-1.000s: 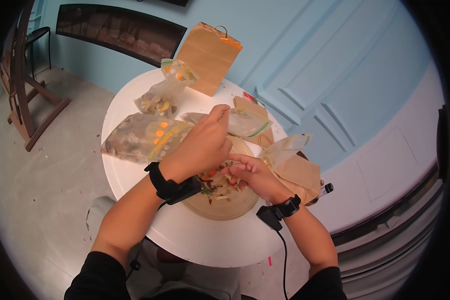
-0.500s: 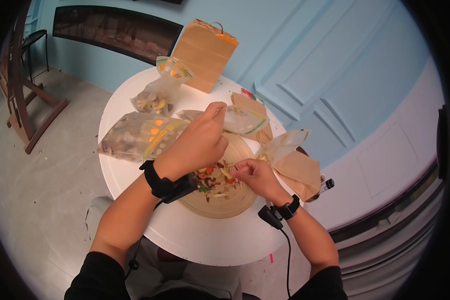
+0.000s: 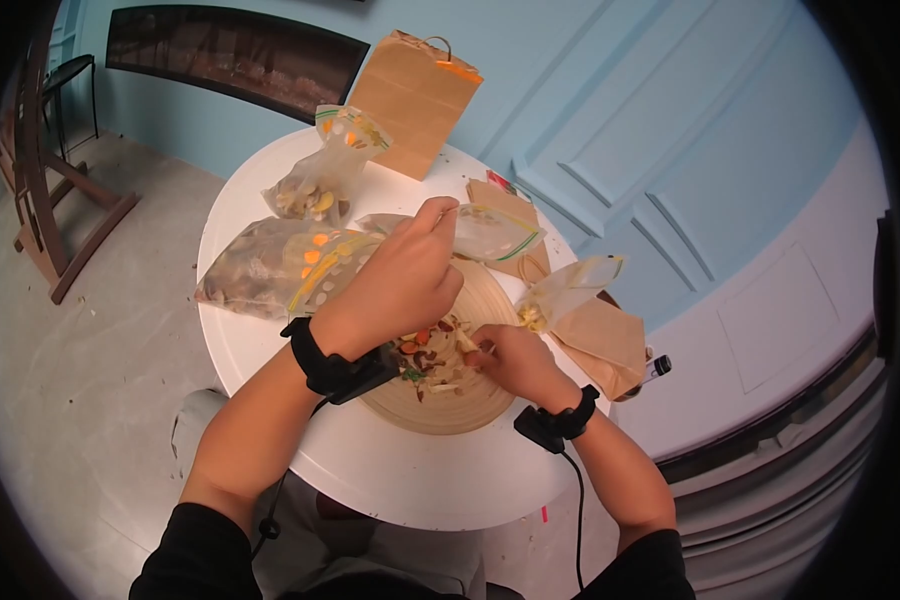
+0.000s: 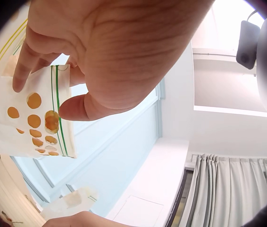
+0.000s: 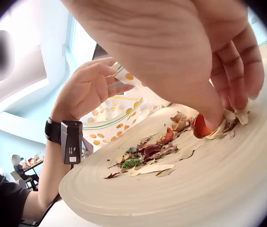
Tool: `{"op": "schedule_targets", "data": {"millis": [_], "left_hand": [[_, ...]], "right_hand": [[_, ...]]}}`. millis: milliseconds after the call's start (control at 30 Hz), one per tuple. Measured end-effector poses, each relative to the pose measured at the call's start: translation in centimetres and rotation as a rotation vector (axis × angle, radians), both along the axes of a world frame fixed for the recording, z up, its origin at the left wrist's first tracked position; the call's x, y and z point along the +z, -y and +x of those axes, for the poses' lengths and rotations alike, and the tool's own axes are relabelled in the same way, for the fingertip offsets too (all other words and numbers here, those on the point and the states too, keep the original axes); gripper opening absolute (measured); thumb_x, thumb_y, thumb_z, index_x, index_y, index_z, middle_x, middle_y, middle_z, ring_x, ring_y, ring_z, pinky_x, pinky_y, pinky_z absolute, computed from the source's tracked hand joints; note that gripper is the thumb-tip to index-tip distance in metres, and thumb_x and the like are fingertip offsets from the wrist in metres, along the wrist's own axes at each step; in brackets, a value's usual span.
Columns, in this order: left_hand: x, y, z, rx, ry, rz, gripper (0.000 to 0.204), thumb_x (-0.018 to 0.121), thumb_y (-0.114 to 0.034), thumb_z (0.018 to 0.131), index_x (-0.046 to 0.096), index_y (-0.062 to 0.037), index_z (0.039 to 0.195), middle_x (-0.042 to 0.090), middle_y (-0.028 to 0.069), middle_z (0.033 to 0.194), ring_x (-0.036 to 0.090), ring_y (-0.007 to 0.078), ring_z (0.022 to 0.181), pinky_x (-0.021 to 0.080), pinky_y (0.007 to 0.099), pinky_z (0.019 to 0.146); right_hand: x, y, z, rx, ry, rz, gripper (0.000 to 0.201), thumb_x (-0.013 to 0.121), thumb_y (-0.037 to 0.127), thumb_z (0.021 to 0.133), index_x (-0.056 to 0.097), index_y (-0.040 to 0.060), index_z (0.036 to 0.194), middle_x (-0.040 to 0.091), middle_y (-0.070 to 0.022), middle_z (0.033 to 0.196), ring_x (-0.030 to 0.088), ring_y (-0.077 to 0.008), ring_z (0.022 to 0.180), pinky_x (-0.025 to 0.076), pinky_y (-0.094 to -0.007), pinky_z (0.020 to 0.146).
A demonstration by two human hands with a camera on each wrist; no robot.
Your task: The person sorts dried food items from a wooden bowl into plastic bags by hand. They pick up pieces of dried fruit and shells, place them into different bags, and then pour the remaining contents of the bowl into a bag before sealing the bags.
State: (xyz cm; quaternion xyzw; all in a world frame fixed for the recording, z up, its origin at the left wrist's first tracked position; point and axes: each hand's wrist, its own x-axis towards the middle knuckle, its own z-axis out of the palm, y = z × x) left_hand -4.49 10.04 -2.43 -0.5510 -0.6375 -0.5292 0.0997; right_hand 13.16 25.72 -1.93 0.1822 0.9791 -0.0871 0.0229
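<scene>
My left hand [image 3: 397, 288] pinches the zip edge of a clear bag with orange dots [image 4: 34, 113] between thumb and fingers; the bag hangs over the far side of a round wooden plate [image 3: 440, 415]. On the plate lies a loose pile of dried petals and plant bits, with red, brown, green and cream pieces [image 5: 150, 150]. My right hand [image 3: 522, 366] is low at the right side of the pile, its thumb and fingertips closed on pale pieces [image 5: 228, 124] at the plate's surface. A red-orange curled piece [image 5: 200, 126] sits by the thumb.
A filled dotted bag [image 3: 255, 270] lies at the left of the white table [image 3: 420, 490]; another bag [image 3: 312, 190] stands behind it. A brown paper bag [image 3: 415, 105] stands at the back. To the right are a small clear bag [image 3: 570, 290] and a folded brown bag [image 3: 610, 345].
My right hand has pulled back from beside the left hand and come down onto the pieces at the pile's right. The left hand keeps its hold on the bag, nearly still.
</scene>
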Motion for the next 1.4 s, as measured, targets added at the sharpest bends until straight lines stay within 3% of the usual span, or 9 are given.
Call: {"op": "schedule_targets", "data": {"millis": [233, 433, 533, 667, 833, 933, 1067, 1233, 1400], "left_hand": [[0.0, 0.0, 0.0, 0.008, 0.008, -0.003, 0.052, 0.053, -0.004, 0.085, 0.046, 0.0194, 0.13, 0.043, 0.0283, 0.144, 0.054, 0.0453, 0.123, 0.043, 0.0464, 0.107], [-0.1, -0.1, 0.1, 0.015, 0.001, -0.014, 0.053, 0.053, -0.005, 0.086, 0.045, 0.0192, 0.132, 0.043, 0.0282, 0.144, 0.053, 0.0448, 0.124, 0.043, 0.0458, 0.107], [-0.2, -0.2, 0.2, 0.009, -0.01, -0.03, 0.054, 0.053, -0.006, 0.086, 0.044, 0.0189, 0.133, 0.042, 0.028, 0.144, 0.053, 0.0441, 0.125, 0.043, 0.0453, 0.107], [-0.1, 0.0, 0.5, -0.012, -0.016, -0.076, 0.056, 0.053, -0.007, 0.087, 0.043, 0.0172, 0.136, 0.042, 0.0265, 0.145, 0.053, 0.0428, 0.125, 0.042, 0.0444, 0.108], [0.1, 0.2, 0.8, 0.007, -0.004, -0.22, 0.057, 0.058, -0.011, 0.09, 0.043, 0.0134, 0.14, 0.042, 0.0232, 0.148, 0.058, 0.035, 0.121, 0.051, 0.0385, 0.091], [1.0, 0.4, 1.3, -0.023, 0.081, -0.365, 0.057, 0.062, -0.015, 0.093, 0.044, 0.0114, 0.141, 0.043, 0.0215, 0.149, 0.059, 0.0304, 0.119, 0.053, 0.0347, 0.081], [0.7, -0.5, 1.6, -0.068, 0.143, -0.489, 0.057, 0.063, -0.021, 0.097, 0.045, 0.0087, 0.142, 0.043, 0.0198, 0.15, 0.059, 0.0295, 0.121, 0.053, 0.0328, 0.079], [0.0, -3.5, 0.1, 0.059, -0.092, -0.414, 0.06, 0.065, -0.022, 0.095, 0.045, 0.0098, 0.142, 0.043, 0.0251, 0.147, 0.057, 0.0354, 0.125, 0.051, 0.0384, 0.094], [6.2, -9.7, -1.7, 0.209, -0.037, -0.501, 0.059, 0.068, -0.024, 0.087, 0.054, 0.0186, 0.125, 0.046, 0.0355, 0.14, 0.053, 0.0445, 0.127, 0.044, 0.0423, 0.107]], "right_hand": [[-0.1, -1.9, -0.1, -0.136, -0.18, -0.359, 0.024, 0.075, 0.016, 0.093, 0.069, -0.0021, 0.108, 0.066, -0.0039, 0.071, 0.062, -0.0117, 0.067, 0.049, -0.0274, 0.064], [-0.3, -1.1, 0.2, -0.181, -0.295, -0.624, 0.03, 0.074, 0.017, 0.095, 0.067, -0.006, 0.113, 0.068, -0.0022, 0.078, 0.061, -0.0076, 0.069, 0.05, -0.0242, 0.064], [-0.7, -0.5, 0.8, -0.176, -0.36, -0.529, 0.031, 0.073, 0.019, 0.096, 0.068, -0.005, 0.115, 0.069, -0.0032, 0.082, 0.061, -0.0066, 0.07, 0.05, -0.024, 0.065], [-1.5, 0.0, 1.8, -0.214, -0.515, -0.646, 0.029, 0.071, 0.021, 0.097, 0.07, -0.0042, 0.111, 0.07, -0.001, 0.084, 0.059, -0.0039, 0.071, 0.048, -0.0217, 0.066], [-3.0, -0.2, 2.8, -0.239, -0.526, -0.913, 0.025, 0.069, 0.02, 0.099, 0.071, -0.0035, 0.105, 0.066, 0.0043, 0.079, 0.051, -0.0001, 0.069, 0.041, -0.0178, 0.062], [-3.7, -0.5, 3.0, -0.176, -0.621, -1.085, 0.024, 0.069, 0.019, 0.099, 0.071, -0.0042, 0.102, 0.061, 0.0064, 0.071, 0.046, 0.0002, 0.064, 0.036, -0.0194, 0.057], [-3.5, 0.1, 3.3, -0.149, -0.772, -0.92, 0.024, 0.069, 0.02, 0.099, 0.071, -0.0045, 0.099, 0.055, 0.0061, 0.061, 0.041, -0.0006, 0.056, 0.033, -0.023, 0.05], [-5.1, 0.2, 3.0, -0.086, -0.927, -0.682, 0.021, 0.072, 0.02, 0.096, 0.072, -0.0005, 0.099, 0.054, -0.0031, 0.055, 0.043, -0.0072, 0.048, 0.035, -0.0276, 0.048], [-4.9, 0.7, 3.3, -0.091, -0.873, -0.656, 0.023, 0.072, 0.024, 0.095, 0.073, 0.0015, 0.102, 0.063, -0.0111, 0.061, 0.058, -0.0173, 0.05, 0.043, -0.0309, 0.051]]}}
